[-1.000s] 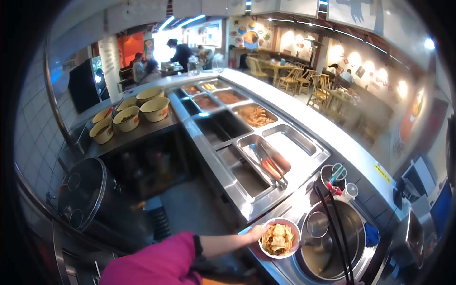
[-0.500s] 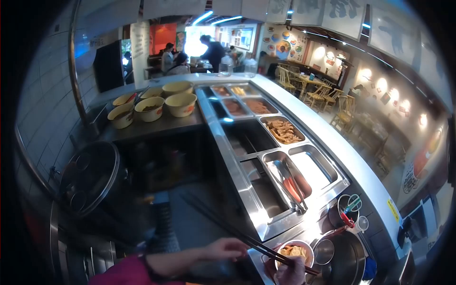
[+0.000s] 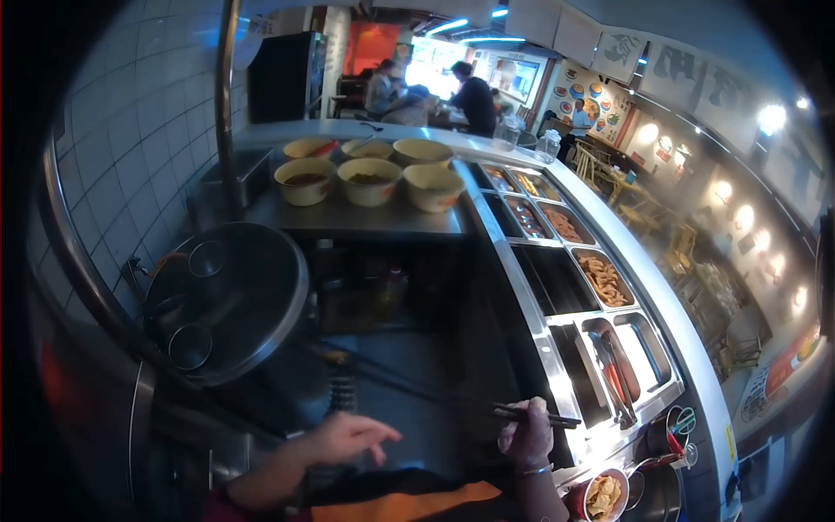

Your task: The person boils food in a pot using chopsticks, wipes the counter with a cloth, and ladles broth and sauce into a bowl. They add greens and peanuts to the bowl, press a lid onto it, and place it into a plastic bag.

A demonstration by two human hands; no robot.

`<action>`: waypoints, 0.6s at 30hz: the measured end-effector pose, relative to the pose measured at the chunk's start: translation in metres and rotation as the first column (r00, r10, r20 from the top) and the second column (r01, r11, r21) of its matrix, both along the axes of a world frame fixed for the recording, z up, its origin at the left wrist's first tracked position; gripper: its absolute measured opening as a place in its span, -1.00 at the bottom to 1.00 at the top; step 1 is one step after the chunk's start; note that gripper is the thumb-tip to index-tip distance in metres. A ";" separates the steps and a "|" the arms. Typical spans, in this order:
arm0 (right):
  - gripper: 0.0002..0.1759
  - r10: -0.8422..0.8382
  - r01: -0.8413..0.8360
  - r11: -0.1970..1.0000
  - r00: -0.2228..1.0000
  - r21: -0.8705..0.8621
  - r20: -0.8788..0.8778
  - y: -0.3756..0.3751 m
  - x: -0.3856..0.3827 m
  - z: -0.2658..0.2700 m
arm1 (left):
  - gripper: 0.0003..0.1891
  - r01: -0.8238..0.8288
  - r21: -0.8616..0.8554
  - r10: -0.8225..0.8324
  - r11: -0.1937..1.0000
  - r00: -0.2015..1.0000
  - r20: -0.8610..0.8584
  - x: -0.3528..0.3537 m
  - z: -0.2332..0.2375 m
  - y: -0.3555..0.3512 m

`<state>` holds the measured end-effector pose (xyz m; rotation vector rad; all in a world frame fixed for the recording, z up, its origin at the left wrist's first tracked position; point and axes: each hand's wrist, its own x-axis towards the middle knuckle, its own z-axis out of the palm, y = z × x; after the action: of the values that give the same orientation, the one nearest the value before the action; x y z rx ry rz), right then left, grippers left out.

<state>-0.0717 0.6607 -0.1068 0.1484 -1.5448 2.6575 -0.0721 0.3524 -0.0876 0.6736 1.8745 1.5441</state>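
My right hand (image 3: pixel 528 432), in what looks like a clear plastic glove, is closed around a pair of long dark chopsticks (image 3: pixel 417 389). They reach left across the dark space, and a small orange-brown piece shows near their far tips, too blurred to name. My left hand (image 3: pixel 357 437) hovers below the chopsticks, its fingers loosely stretched and holding nothing. Close to my right forearm stands a red and white bowl (image 3: pixel 606 494) of pale yellow food. A large round lidded pot (image 3: pixel 228 300) is at the left, beyond my left hand.
Several cream bowls (image 3: pixel 370 184) stand on the far counter. Along the right runs a steel food well; one pan (image 3: pixel 602 277) holds brown strips, another has tongs (image 3: pixel 614 370). A cup of utensils (image 3: pixel 674 431) stands at lower right. People (image 3: pixel 470 97) are in the background.
My view has swung left. My right hand has lifted the chopsticks away from the bowl, and their tips now point toward the large pot. My left hand is clear of the chopsticks.
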 end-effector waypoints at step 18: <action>-0.63 0.070 -0.069 0.973 0.998 0.221 0.003 -0.134 -0.197 0.079 | -0.75 -0.471 0.534 0.656 0.702 0.138 -0.742 0.104 0.065 -0.193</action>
<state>-0.2683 0.5270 -0.0281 0.2237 -1.8642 2.5250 0.0319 0.1596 -0.0228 1.1366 3.1821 2.0457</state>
